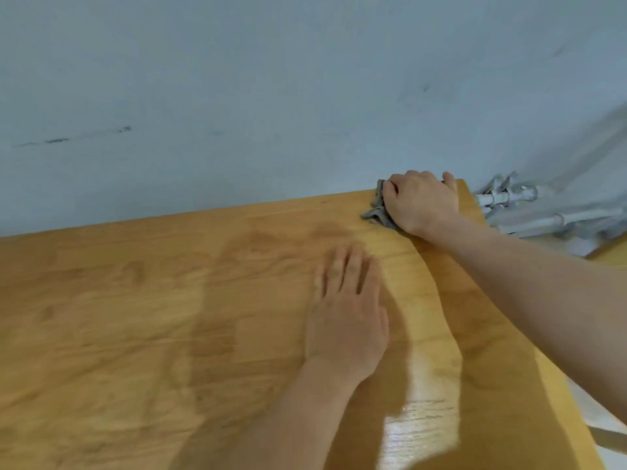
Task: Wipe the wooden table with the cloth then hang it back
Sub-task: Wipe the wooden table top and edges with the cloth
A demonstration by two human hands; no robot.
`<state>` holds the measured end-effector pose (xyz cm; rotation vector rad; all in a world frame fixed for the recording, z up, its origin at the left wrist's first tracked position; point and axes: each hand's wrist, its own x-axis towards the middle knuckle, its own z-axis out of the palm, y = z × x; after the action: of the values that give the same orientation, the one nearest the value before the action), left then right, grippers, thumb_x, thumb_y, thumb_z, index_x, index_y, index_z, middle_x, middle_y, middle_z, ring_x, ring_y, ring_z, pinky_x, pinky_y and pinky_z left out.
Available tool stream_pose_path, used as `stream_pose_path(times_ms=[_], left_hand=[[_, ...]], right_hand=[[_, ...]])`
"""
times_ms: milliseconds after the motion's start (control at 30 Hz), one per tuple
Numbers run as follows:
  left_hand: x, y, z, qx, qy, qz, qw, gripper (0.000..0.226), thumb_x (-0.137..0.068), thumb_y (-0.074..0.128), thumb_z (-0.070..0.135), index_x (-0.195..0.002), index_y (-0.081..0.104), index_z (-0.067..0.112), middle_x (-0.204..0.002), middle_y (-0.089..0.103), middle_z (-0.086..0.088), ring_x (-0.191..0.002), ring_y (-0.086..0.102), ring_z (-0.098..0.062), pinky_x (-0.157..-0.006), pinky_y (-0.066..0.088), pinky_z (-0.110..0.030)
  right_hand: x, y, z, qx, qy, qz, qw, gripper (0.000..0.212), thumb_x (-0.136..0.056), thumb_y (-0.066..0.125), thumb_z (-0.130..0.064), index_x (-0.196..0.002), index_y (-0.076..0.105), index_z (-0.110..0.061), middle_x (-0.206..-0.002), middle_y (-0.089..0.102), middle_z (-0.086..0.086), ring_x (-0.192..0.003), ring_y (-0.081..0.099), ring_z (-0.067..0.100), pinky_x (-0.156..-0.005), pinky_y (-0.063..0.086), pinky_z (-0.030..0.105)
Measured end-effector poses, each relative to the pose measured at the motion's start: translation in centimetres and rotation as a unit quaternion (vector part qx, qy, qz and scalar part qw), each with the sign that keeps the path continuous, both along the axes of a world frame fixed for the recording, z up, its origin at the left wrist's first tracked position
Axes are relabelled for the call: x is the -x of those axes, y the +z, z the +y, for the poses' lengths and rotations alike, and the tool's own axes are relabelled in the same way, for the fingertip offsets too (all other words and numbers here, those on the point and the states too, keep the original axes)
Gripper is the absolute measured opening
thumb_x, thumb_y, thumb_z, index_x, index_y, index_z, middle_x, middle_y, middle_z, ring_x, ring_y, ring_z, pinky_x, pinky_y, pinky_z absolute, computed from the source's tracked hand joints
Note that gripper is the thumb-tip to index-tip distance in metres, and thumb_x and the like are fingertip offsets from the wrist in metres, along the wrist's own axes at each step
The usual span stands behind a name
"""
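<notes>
The wooden table [135,317] fills the lower part of the head view, with a pale wall behind it. At the table's far right corner my right hand [420,201] presses down on a crumpled grey cloth [378,208]; only the cloth's left edge shows from under the hand. My left hand [347,310] lies flat on the tabletop nearer to me, palm down, fingers together and slightly blurred, holding nothing.
Past the table's right edge, white metal tubes with joints [509,198] lean by the wall. A bright patch of reflected light [420,429] lies on the wood near the front right.
</notes>
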<state>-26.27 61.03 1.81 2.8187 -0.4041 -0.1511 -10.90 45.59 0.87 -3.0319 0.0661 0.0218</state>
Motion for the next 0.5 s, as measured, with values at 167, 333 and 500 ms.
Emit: stream_pose_path(times_ms=[167, 333, 500], left_hand=[[0.6, -1.3, -6.4, -0.008, 0.004, 0.007, 1.0, 0.065, -0.094, 0.011, 0.04, -0.153, 0.007, 0.013, -0.161, -0.001, -0.008, -0.148, -0.008, -0.023, -0.118, -0.001, -0.048], [0.6, -1.3, -6.3, -0.023, 0.013, 0.0, 1.0, 0.062, -0.095, 0.019, 0.04, -0.151, 0.018, 0.013, -0.159, 0.013, -0.008, -0.148, 0.006, -0.023, -0.118, 0.01, -0.048], [0.6, -1.5, -6.5, -0.032, 0.016, -0.008, 0.999, 0.061, -0.095, 0.022, 0.04, -0.15, 0.022, 0.014, -0.158, 0.019, -0.008, -0.147, 0.011, -0.023, -0.118, 0.015, -0.047]], right_hand=[[-1.1, -0.7, -5.9, -0.077, -0.043, 0.004, 0.996, 0.04, -0.099, 0.025, -0.034, -0.066, 0.044, -0.019, -0.083, 0.054, 0.009, -0.086, 0.049, 0.031, -0.085, 0.041, 0.043], [-2.8, -0.2, -7.4, -0.224, -0.121, 0.063, 0.965, 0.04, -0.093, 0.043, -0.03, -0.058, 0.039, -0.012, -0.065, 0.048, 0.006, -0.067, 0.047, 0.026, -0.058, 0.034, 0.033], [-2.7, 0.1, -9.4, -0.432, -0.208, 0.1, 0.872, 0.031, -0.085, 0.06, -0.032, -0.062, 0.046, -0.015, -0.066, 0.048, 0.008, -0.067, 0.048, 0.023, -0.062, 0.039, 0.036]])
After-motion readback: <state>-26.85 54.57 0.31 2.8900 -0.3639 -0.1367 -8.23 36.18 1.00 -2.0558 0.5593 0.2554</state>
